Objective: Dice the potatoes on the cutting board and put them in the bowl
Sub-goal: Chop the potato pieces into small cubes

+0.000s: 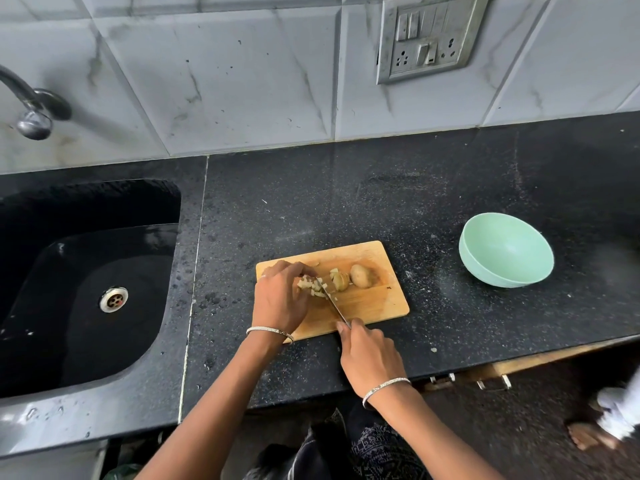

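Nearest the viewer, the right grip (369, 362) is closed round the handle of a knife (331, 301), and a silver bangle (384, 389) is worn on that wrist. The handle is hidden inside the fingers. The blade is angled up and to the left across the near part of a wooden cutting board (374, 303), with its tip among the diced potato pieces (311, 288).

The left grip (280, 299) is laid over the board's left end, its fingers curled down onto those pale pieces, which are held in place beside the blade. A second bangle (270, 331) is seen at that wrist.

Just right of the pieces, a partly sliced potato (341, 281) is lying against a whole potato (360, 276), both in their skins, on the middle of the board.

The board is set on a black speckled counter (381, 202). A pale green bowl (478, 268) is placed on the counter to the right, well apart from the board.

A black sink (69, 341) is sunk into the counter on the left. Behind, a tap (33, 105) and a switch panel (427, 36) are mounted on the grey tiled wall (225, 81).
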`<state>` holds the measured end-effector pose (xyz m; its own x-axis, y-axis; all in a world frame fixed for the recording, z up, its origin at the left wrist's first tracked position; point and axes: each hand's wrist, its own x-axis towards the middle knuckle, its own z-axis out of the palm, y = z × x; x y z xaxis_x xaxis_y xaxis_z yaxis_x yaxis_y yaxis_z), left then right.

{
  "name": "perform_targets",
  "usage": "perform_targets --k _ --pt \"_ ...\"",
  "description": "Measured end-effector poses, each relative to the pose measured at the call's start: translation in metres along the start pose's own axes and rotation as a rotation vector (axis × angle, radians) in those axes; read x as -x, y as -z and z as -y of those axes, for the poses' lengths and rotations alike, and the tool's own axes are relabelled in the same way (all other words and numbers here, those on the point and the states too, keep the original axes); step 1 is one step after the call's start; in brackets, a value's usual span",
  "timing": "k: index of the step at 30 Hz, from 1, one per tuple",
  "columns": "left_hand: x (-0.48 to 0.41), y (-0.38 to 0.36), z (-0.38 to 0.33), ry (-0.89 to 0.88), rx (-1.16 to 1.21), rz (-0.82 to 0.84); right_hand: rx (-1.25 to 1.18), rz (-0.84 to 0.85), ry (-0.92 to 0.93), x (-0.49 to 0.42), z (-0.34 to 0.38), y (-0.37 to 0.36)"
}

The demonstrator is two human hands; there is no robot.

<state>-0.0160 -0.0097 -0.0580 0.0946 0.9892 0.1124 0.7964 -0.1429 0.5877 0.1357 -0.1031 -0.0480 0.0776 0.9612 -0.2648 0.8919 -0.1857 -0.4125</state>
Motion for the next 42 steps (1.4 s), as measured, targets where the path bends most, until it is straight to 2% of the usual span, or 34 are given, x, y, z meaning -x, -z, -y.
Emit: perform_targets --k 4,7,13,22,30,42 --pt "0.003 0.005 -0.001 -0.226 -0.233 0.151 0.012 0.003 0.018 0.000 0.009 0.001" --pt "-0.002 0.005 0.002 -0.267 -0.323 0.197 0.040 -0.010 0.046 0.001 0.009 0.006" --pt "-0.014 0.007 0.008 -0.171 -0.248 0.189 0.042 -0.006 0.040 0.007 -0.006 0.016" --pt "0.010 -0.005 0.009 0.011 -0.104 -0.051 -0.122 0.012 -0.044 0.012 -0.018 0.005" --pt "0.012 -0.008 0.005 -0.021 -0.297 -0.011 -0.172 0.012 -0.047 0.011 -0.020 -0.002" --pt "0.006 -0.022 0.001 -0.013 -0.297 0.045 -0.093 0.020 -0.059 0.025 -0.017 -0.004"
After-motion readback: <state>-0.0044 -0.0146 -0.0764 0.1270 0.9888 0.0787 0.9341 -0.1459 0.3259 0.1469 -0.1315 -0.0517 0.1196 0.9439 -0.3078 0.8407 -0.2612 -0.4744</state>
